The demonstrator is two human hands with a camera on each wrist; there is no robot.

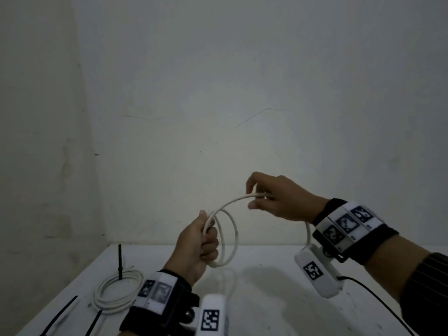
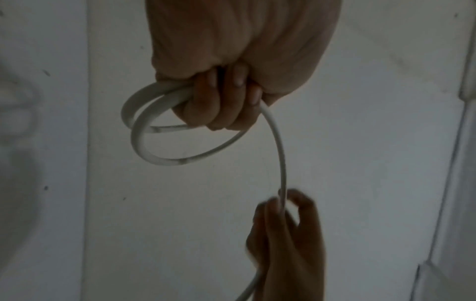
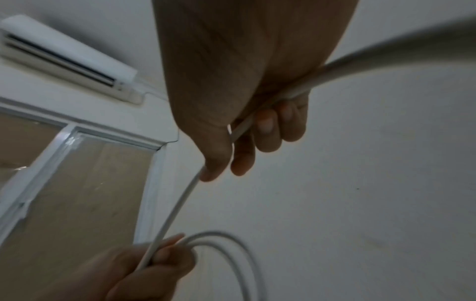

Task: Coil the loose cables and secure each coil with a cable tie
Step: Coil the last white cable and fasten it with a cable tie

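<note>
My left hand (image 1: 202,241) grips two loops of a white cable (image 1: 228,241) above the white table (image 1: 266,299); the loops (image 2: 154,142) hang from its curled fingers. From that fist the cable arcs up and right to my right hand (image 1: 269,200), which pinches it between thumb and fingers (image 3: 242,142). Past the right hand the loose end (image 1: 308,232) drops behind the wrist. A second white cable coil (image 1: 116,293) lies on the table at the left, with a black cable tie (image 1: 120,260) standing up from it.
Two loose black cable ties (image 1: 60,316) lie at the table's front left. A thin black wire (image 1: 378,301) runs from the right wrist camera across the table. The wall (image 1: 218,93) stands close behind the table. An air conditioner (image 3: 67,53) and a window frame show in the right wrist view.
</note>
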